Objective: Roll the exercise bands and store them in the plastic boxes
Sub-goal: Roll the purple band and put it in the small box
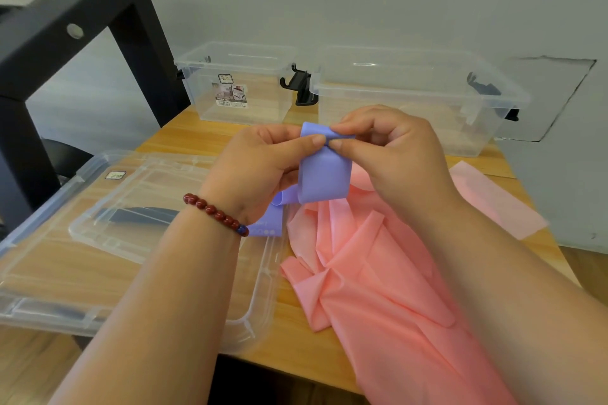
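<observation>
A purple exercise band [324, 174] hangs above the table's middle, its top end folded over. My left hand [263, 164] holds that end, thumb on top. My right hand [391, 148] pinches the same fold between thumb and forefinger. The band's tail runs down to the lid edge. A pink exercise band [378, 273] lies crumpled under my right forearm. Two clear plastic boxes stand open at the back: a small box [237, 85] on the left, a larger box [411, 99] on the right.
Two clear lids [108, 240] lie stacked on the wooden table [197, 135] at the left. A black metal frame [75, 20] rises at the far left. The wall stands right behind the boxes. The table's front edge is near my elbows.
</observation>
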